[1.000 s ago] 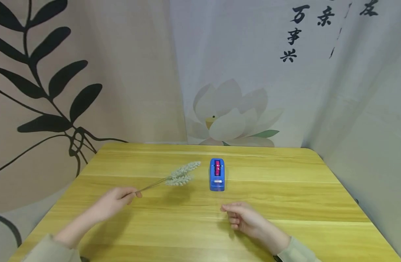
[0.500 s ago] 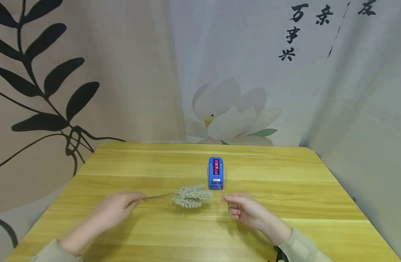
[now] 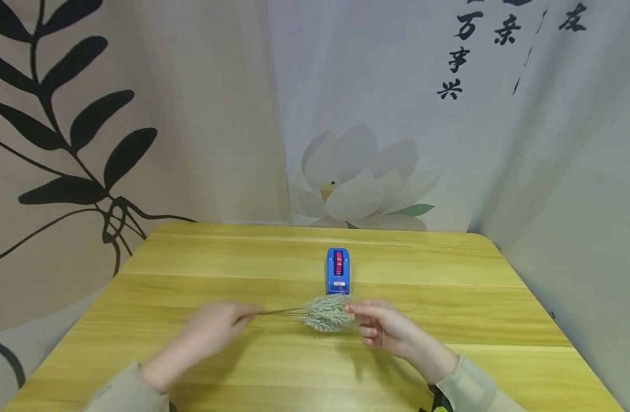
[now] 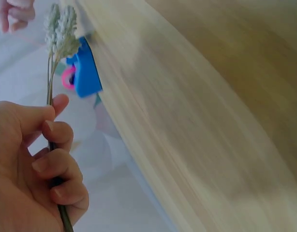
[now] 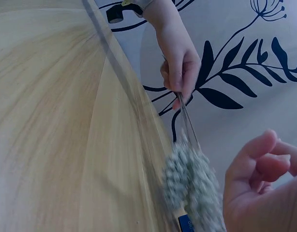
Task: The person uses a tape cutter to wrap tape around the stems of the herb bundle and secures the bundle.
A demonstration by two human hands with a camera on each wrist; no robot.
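My left hand grips the thin stems of a grey-green dried flower bunch, its fingers curled round them in the left wrist view. The fluffy heads point right, lying between the blue tape dispenser and my right hand. A pink-red roll sits in the dispenser. From its front a faint clear tape strip runs toward my right fingertips, where thumb and forefinger pinch its end; the flower heads hide part of it. In the right wrist view, the flower heads hang close beside my right hand.
The wooden table carries the dispenser near its middle. Behind it hangs a pale curtain printed with dark leaves, a lotus and characters. A dark strap device is on the right wrist.
My left hand has moved right, bringing the flower heads from left of the dispenser to its front, against the right fingertips. The right hand has stayed nearly still.
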